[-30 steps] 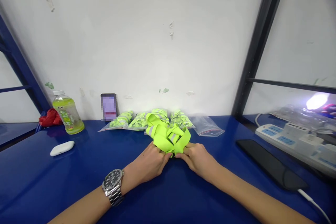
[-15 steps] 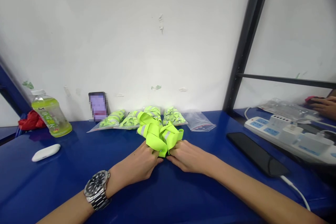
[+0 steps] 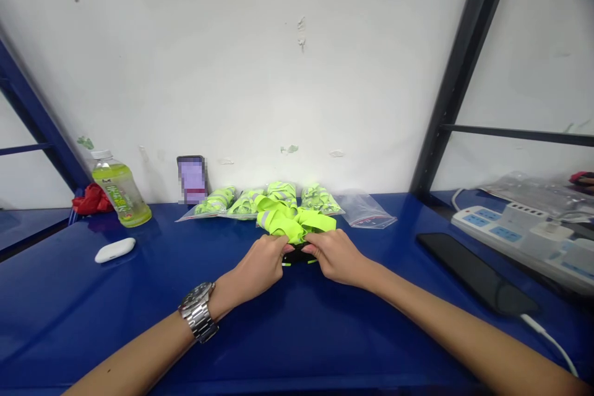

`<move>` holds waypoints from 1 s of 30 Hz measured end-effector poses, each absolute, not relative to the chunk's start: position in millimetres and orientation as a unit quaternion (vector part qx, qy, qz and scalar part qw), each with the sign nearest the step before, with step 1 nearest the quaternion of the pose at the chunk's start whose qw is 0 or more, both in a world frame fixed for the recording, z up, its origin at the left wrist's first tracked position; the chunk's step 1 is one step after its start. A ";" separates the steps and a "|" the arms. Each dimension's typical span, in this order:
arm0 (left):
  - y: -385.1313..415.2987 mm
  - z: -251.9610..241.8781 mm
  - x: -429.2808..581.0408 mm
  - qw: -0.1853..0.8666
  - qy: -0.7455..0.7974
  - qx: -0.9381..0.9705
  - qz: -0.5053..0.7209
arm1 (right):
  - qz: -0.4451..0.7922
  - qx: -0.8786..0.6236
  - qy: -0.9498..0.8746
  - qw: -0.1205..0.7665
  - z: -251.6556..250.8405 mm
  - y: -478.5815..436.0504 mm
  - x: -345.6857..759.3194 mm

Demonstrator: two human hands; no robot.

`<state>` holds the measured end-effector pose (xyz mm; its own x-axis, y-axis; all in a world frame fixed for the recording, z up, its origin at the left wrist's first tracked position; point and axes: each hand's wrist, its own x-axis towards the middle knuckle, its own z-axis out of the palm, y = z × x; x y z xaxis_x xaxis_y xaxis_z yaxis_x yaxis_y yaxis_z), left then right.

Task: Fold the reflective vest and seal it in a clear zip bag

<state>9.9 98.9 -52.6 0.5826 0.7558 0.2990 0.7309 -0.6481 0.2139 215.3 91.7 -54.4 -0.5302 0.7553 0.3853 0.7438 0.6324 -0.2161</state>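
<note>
- The fluorescent yellow-green fabric strap bundle with pale grey bands [image 3: 290, 223] sits mid-way along the glossy blue tabletop [image 3: 297, 334], in front of clear plastic bags holding similar straps [image 3: 320, 199].
- The left hand [image 3: 263, 262] and right hand [image 3: 341, 255] are both closed, thumbs pinching the bundle's near edge around a dark black piece [image 3: 297, 253]; which layer each pinches is unclear.
- For good handling, both pinches should probably stay level and firm, with the loose loops tucked inward so that none slips out.
- Compared with half a second ago, more black shows between the thumbs, and the near loops lie flatter.
</note>
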 end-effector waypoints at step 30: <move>92.4 -50.2 24.0 -0.136 0.559 0.815 0.073 | -0.154 -0.318 -0.923 0.154 -62.0 74.9 218.1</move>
<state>24.0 92.4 -50.2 0.3650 0.8905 0.2716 0.9305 -0.3388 -0.1394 218.1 74.9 -62.0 -0.7500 0.5396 0.3826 0.6347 0.7498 0.1870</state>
